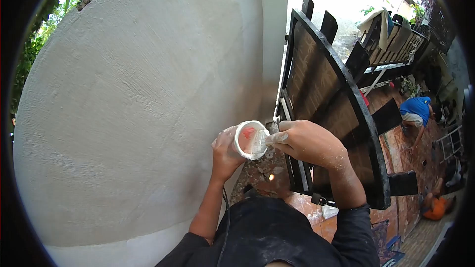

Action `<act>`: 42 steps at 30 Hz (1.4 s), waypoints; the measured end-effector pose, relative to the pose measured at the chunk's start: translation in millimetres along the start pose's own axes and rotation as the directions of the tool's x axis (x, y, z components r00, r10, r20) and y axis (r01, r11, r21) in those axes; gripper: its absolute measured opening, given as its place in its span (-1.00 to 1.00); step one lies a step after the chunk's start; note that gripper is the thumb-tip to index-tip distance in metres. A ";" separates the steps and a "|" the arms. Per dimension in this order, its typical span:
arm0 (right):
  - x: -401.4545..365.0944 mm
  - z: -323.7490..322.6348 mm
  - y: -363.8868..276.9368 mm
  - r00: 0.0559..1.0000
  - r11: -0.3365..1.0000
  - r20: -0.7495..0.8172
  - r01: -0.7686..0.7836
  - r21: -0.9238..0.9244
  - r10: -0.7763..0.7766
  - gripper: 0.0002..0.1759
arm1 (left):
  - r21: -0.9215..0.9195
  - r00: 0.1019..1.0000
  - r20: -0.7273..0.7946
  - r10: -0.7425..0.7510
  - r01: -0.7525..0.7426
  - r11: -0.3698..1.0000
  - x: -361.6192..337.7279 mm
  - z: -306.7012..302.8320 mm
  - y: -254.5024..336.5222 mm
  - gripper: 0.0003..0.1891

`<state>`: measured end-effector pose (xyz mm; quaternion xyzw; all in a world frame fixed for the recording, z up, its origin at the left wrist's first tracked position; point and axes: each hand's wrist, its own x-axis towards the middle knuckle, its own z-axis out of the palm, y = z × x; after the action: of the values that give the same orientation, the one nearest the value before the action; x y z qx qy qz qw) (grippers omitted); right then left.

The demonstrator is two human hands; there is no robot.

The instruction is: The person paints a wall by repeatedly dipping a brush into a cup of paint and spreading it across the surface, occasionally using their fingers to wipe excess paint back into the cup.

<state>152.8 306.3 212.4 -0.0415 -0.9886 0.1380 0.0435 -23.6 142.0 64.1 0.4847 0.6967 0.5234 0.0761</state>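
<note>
My left hand (226,154) is wrapped around the side of a small white cup (241,149), its mouth tilted toward me. Inside the cup are whitish smears and a reddish-pink patch. In my right hand (310,142) is the handle of a paintbrush (259,141), and its pale, paint-coated head dips into the cup at the right side of the rim. White specks dot my right wrist. Both hands are close together in front of my chest, beside a pale plastered wall (133,118). How full the cup is cannot be made out.
A dark metal gate (326,94) with pointed bars stands open just right of my hands. Beyond it, a person in blue (416,111) bends over the reddish tiled floor (391,151), and a person in orange (435,208) is lower right. Cloths hang on a railing (396,44).
</note>
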 end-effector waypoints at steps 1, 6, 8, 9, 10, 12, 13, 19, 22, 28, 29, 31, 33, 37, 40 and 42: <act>6.7 10.6 -0.8 0.997 0.999 0.072 -0.010 -0.045 0.013 -0.90 | 0.162 0.998 0.021 0.056 -0.059 0.985 -0.8 1.2 2.1 -0.20; 24.2 52.8 -10.2 0.998 0.993 0.017 0.067 -0.098 -0.065 -0.86 | 0.142 0.998 0.021 0.056 -0.059 0.988 -2.5 1.6 1.4 -0.21; 25.4 58.0 -8.6 0.976 0.987 -0.145 0.161 -0.014 -0.162 -0.81 | -0.161 0.996 -0.069 -0.049 0.037 0.986 -5.9 -2.6 -2.8 -0.23; 23.1 55.3 -9.8 0.975 0.985 -0.139 0.171 -0.015 -0.171 -0.81 | -0.161 0.995 -0.079 -0.054 0.041 0.986 -7.3 -4.9 -3.4 -0.23; 20.3 49.6 -12.2 0.987 0.993 -0.130 0.107 0.056 -0.099 -0.80 | -0.163 0.991 -0.114 -0.067 0.048 0.985 -8.2 -8.0 -3.7 -0.24; 14.9 49.2 -9.6 0.993 0.991 -0.109 0.058 0.123 -0.045 -0.79 | -0.162 0.983 -0.166 -0.085 0.058 0.985 -11.6 -13.7 -6.3 -0.25; 9.7 52.4 -4.4 0.985 0.977 -0.173 0.058 0.204 -0.022 -0.76 | -0.168 0.976 -0.181 -0.118 0.087 0.982 -13.8 -14.2 -7.8 -0.23; -7.5 40.5 15.6 0.914 0.920 -0.394 0.067 0.387 0.099 -0.62 | -0.204 0.966 -0.183 -0.183 0.145 0.968 -18.8 -17.7 -22.8 -0.17; -1.2 18.7 29.0 0.798 0.873 -0.543 0.047 0.486 0.260 -0.57 | -0.207 0.970 -0.175 -0.167 0.130 0.970 -21.6 -15.0 -31.8 -0.18; 74.7 -42.6 80.9 0.503 0.808 -0.729 0.096 0.581 0.464 -0.65 | -0.246 0.985 -0.092 -0.145 0.118 0.962 -22.4 -18.0 -18.8 -0.22; 90.5 -55.1 87.1 0.481 0.819 -0.743 0.084 0.567 0.465 -0.65 | -0.236 0.987 -0.085 -0.136 0.112 0.965 -23.8 -18.1 -19.1 -0.22; 114.6 -79.4 98.5 0.518 0.888 -0.746 -0.059 0.457 0.419 -0.63 | -0.262 0.991 -0.055 -0.126 0.107 0.959 -30.2 -19.0 -23.3 -0.23; 146.5 -90.9 126.3 0.499 0.965 -0.829 -0.066 0.253 0.251 -0.60 | -0.266 0.991 -0.046 -0.125 0.108 0.958 -38.1 -23.7 -28.1 -0.22; 186.0 -130.9 142.2 0.578 0.963 -0.787 0.011 0.270 0.214 -0.58 | -0.272 0.981 -0.059 -0.184 0.161 0.949 -50.1 -39.7 -24.2 -0.22; 199.1 -167.9 142.2 0.486 0.955 -0.858 0.139 0.263 0.166 -0.58 | -0.273 0.972 -0.096 -0.213 0.180 0.945 -53.0 -44.8 -25.7 -0.24; 207.5 -172.9 141.8 0.441 0.925 -0.880 0.231 0.300 0.175 -0.58 | -0.269 0.973 -0.109 -0.203 0.168 0.948 -56.0 -46.4 -27.5 -0.29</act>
<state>-26.4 508.3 354.3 -0.0821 -0.7686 0.2816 0.5686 -39.4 69.9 40.0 0.3663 0.6688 0.6316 0.1403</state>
